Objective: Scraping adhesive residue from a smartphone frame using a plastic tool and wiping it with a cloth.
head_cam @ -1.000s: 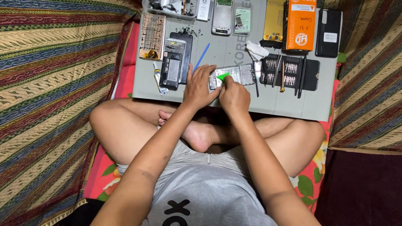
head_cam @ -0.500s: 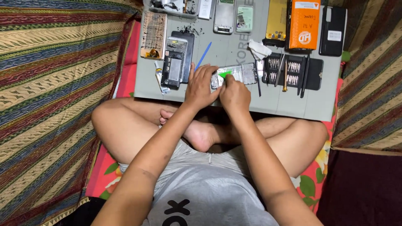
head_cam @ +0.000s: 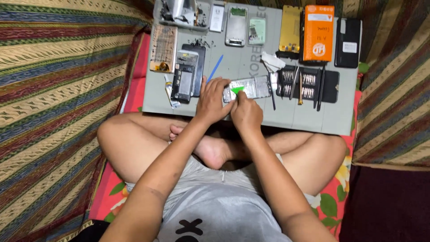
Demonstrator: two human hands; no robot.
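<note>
I sit cross-legged before a grey work mat [head_cam: 309, 118]. An opened phone body [head_cam: 256, 87] lies across it, its insides showing with a green tab [head_cam: 237, 90]. My left hand [head_cam: 212, 99] presses on the phone's left end and holds it down. My right hand [head_cam: 245, 112] is beside it, fingertips pinching at the green tab. Whether a small tool is in the right fingers is hidden.
On the mat lie a black screwdriver set [head_cam: 307, 85], an orange box [head_cam: 318, 33], a black phone [head_cam: 348, 36], a yellow phone frame [head_cam: 290, 29], other phone parts [head_cam: 184, 83], a blue pry tool [head_cam: 215, 67] and a parts tray [head_cam: 179, 11]. Striped fabric [head_cam: 58, 89] surrounds everything.
Both hands stay on the opened phone with almost no movement. The view has shifted slightly, so the mat sits a little lower in frame.
</note>
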